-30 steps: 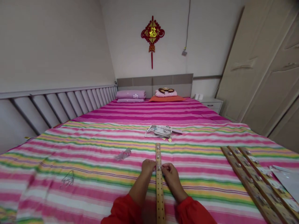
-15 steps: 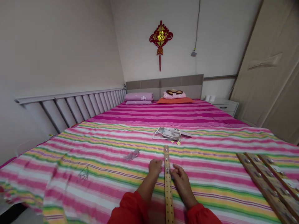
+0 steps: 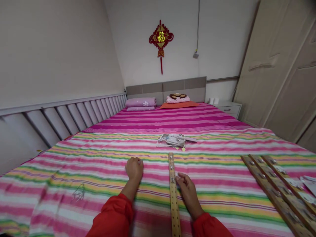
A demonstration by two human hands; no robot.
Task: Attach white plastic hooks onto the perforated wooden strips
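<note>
A narrow wooden strip [image 3: 174, 200] with rows of small holes lies lengthwise on the bed in front of me. Several small shiny metal pieces are along its far part. My right hand [image 3: 188, 190] is at the strip's right side, thumb and fingertips pinched together beside the nearest metal piece; a small pale bit shows at the fingertips, too small to name. My left hand [image 3: 134, 169] is left of the strip, fingers curled down over the spot of a crumpled clear plastic wrapper, which the hand mostly hides. What its fingers hold cannot be made out.
Beyond the strip lies a clear plastic packet [image 3: 172, 140] with greyish contents. More wooden strips [image 3: 276, 191] with metal pieces lie at the right. A thin tangled wire or thread [image 3: 79, 192] is at the left. A rail [image 3: 74, 113] borders the bed's left side.
My left hand has moved left, away from the strip, onto the crumpled clear wrapper. My right hand stays beside the strip. The view has turned slightly to the right.
</note>
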